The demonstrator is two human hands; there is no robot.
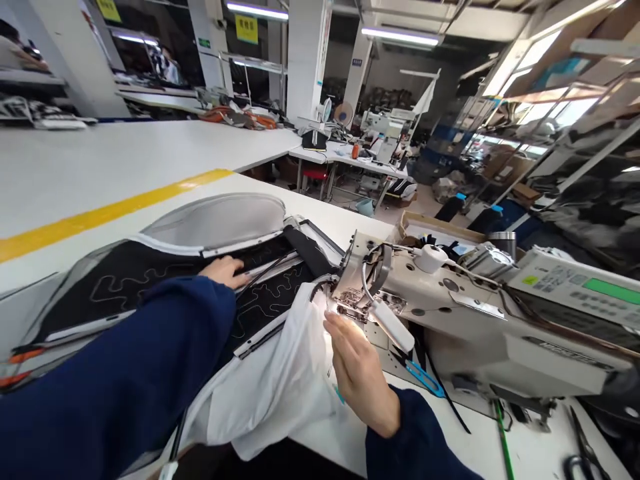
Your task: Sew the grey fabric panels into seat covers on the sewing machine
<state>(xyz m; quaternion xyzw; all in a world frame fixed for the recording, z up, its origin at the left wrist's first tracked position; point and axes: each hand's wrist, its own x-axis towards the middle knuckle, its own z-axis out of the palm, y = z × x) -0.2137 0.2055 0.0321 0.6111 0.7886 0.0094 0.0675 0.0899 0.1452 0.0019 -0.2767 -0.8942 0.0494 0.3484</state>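
Note:
A large textile piece lies over the table, with black panels (270, 293) bearing wavy stitching, white cloth (270, 387) and a grey mesh part (225, 223). My left hand (225, 271) rests on a black panel, fingers a little bent and apart. My right hand (357, 370) is beside the lit needle area of the sewing machine (425, 287), at the edge of the white cloth. Its fingers are stretched out and lie side by side; the thumb is hidden. Part of the textile passes under the machine head.
Blue thread snips (425, 379) lie on the machine bed, close to my right hand. Black scissors (583, 447) and a green strip (504, 440) are at the lower right. A control panel (583, 287) stands behind the machine. Across the table runs a yellow stripe (120, 210).

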